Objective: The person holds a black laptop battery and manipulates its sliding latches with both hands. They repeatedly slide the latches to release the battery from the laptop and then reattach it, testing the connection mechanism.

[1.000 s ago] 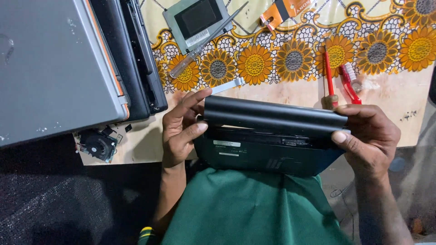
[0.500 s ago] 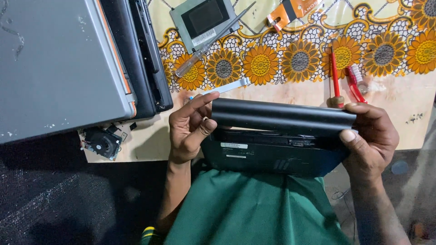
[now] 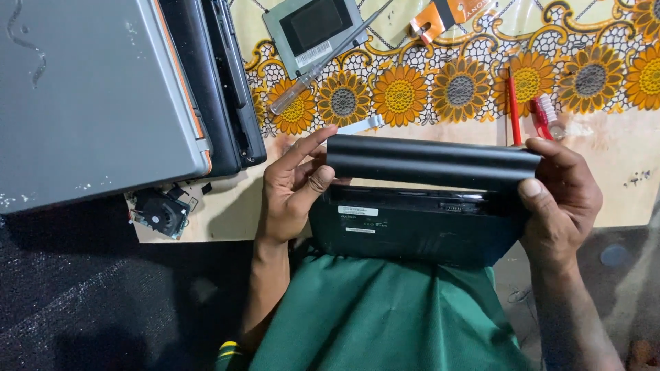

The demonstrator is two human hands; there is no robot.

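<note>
Long black battery bar [image 3: 433, 161], held lengthwise over black laptop base [image 3: 412, 230]. Left hand [image 3: 292, 189] fingers pinching its left end; right hand [image 3: 560, 199] clamped on right end. Small fan [image 3: 159, 213] at cloth's near-left corner.

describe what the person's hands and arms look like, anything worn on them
Both the left hand and the right hand are bare: no gloves, rings or watch show. Forearms are uncovered, no sleeves in view. Short fingernails.

A single head-worn view, steeply downward and close over the lap and near table edge [image 3: 440, 230].
</note>
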